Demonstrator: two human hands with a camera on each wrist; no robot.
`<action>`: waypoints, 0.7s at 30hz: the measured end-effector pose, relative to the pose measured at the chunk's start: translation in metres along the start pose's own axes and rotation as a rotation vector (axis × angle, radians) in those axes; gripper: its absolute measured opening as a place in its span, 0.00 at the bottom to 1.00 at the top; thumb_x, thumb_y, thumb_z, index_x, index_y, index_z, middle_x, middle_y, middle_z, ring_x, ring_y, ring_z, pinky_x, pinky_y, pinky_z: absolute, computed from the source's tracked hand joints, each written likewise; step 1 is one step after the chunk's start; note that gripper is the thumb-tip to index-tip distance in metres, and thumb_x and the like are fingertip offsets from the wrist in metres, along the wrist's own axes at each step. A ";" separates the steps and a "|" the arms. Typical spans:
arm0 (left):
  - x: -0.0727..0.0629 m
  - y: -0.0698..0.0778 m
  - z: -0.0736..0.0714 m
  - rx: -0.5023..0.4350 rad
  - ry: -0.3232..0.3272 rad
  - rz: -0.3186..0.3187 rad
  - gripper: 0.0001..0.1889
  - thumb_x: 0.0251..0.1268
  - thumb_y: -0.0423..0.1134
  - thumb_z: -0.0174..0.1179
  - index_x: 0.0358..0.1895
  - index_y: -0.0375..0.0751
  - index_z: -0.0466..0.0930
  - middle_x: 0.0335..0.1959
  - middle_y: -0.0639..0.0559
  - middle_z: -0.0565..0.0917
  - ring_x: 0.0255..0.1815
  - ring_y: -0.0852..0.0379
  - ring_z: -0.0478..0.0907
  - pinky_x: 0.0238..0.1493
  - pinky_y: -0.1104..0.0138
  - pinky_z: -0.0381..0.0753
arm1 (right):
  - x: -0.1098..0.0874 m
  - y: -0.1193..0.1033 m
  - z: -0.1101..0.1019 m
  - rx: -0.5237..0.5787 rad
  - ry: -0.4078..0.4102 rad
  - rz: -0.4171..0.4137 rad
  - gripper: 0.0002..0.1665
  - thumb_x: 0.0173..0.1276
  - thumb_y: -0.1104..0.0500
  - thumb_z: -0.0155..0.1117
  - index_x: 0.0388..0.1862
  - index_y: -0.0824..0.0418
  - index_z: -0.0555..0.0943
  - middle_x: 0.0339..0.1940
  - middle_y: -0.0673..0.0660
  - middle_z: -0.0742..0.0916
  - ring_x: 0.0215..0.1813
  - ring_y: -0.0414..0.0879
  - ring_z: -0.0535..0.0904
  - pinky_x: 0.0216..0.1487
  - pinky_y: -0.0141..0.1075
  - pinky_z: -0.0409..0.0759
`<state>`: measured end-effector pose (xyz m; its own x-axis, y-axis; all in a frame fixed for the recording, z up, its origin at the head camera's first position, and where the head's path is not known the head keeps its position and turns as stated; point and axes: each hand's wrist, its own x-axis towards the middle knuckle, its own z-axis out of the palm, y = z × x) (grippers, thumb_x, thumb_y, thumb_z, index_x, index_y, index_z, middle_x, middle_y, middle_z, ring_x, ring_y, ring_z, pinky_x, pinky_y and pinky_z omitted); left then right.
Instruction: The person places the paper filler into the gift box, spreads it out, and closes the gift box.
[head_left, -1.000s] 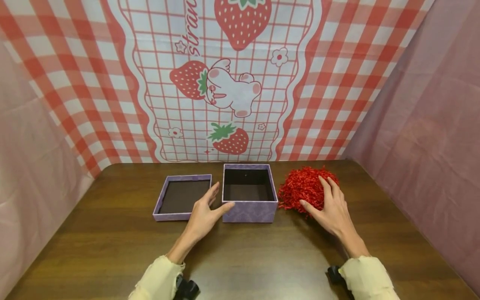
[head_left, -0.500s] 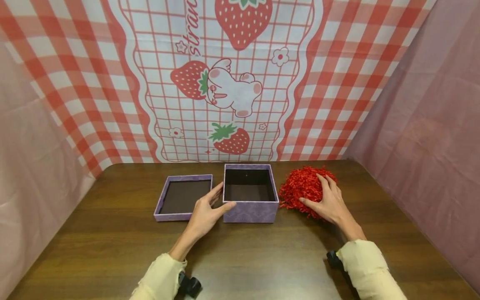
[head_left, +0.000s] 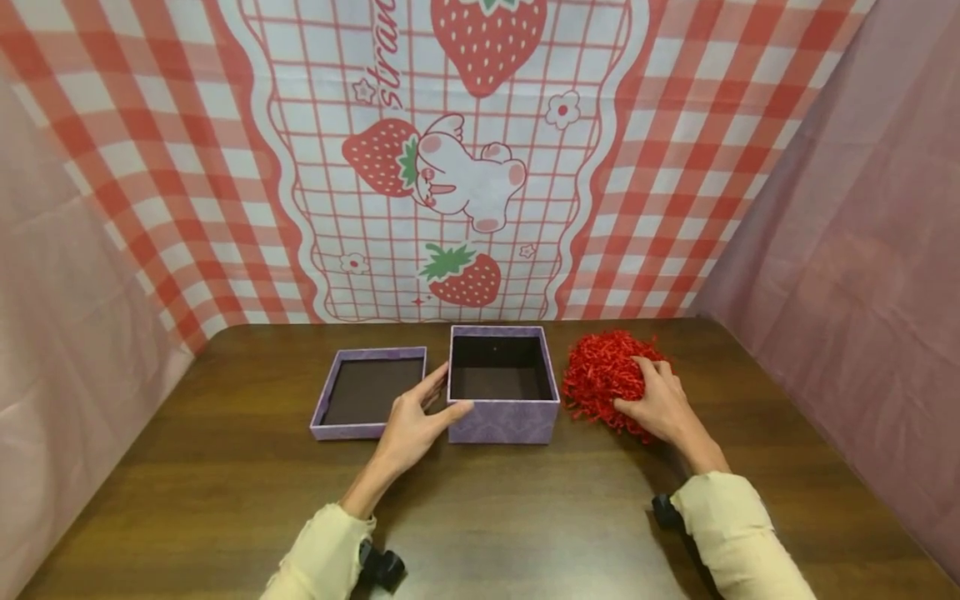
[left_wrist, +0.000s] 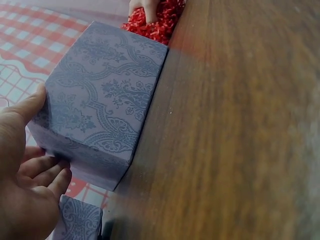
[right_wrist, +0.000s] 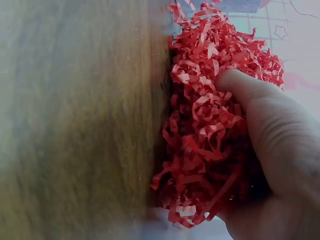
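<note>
A purple patterned box (head_left: 501, 422) stands uncovered, its dark inside showing in the head view. My left hand (head_left: 411, 427) touches its near left corner: the thumb lies at the front rim and the fingers extend along the left side. In the left wrist view that thumb (left_wrist: 35, 102) meets the patterned face. To the right lies a fluffy heap of red shredded paper (head_left: 603, 375). My right hand (head_left: 663, 407) grips the heap from its right side; in the right wrist view the thumb (right_wrist: 245, 85) presses into the strands (right_wrist: 205, 115), which hide the other fingers.
Left of the box, the matching lid (head_left: 367, 392) lies upturned on the brown wooden table (head_left: 510, 517). A strawberry-print cloth (head_left: 465, 183) hangs behind the table, and pink cloth (head_left: 840, 300) borders the sides.
My right hand has moved slightly down into the red shredded paper, and its fingers have closed on the strands. My left hand has come in against the box's left side.
</note>
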<state>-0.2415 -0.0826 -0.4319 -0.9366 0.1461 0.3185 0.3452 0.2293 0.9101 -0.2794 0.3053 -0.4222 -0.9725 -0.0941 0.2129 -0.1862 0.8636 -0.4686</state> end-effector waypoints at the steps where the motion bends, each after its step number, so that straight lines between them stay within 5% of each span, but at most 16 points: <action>1: 0.001 0.000 0.000 0.000 0.002 0.002 0.39 0.65 0.40 0.74 0.77 0.36 0.68 0.73 0.38 0.72 0.72 0.42 0.71 0.71 0.53 0.70 | 0.000 0.000 -0.001 -0.003 0.002 0.002 0.47 0.60 0.57 0.75 0.71 0.77 0.64 0.61 0.83 0.69 0.59 0.82 0.68 0.56 0.73 0.69; 21: 0.001 0.002 0.000 0.028 -0.001 0.010 0.40 0.64 0.41 0.75 0.77 0.35 0.68 0.72 0.38 0.72 0.71 0.42 0.72 0.70 0.54 0.72 | -0.009 -0.012 -0.034 0.105 0.171 -0.108 0.32 0.58 0.63 0.74 0.58 0.73 0.73 0.50 0.74 0.75 0.51 0.68 0.74 0.48 0.63 0.74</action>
<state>-0.2417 -0.0820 -0.4301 -0.9332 0.1493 0.3269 0.3557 0.2545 0.8993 -0.2639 0.3125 -0.3896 -0.9098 -0.0902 0.4052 -0.3105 0.7956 -0.5201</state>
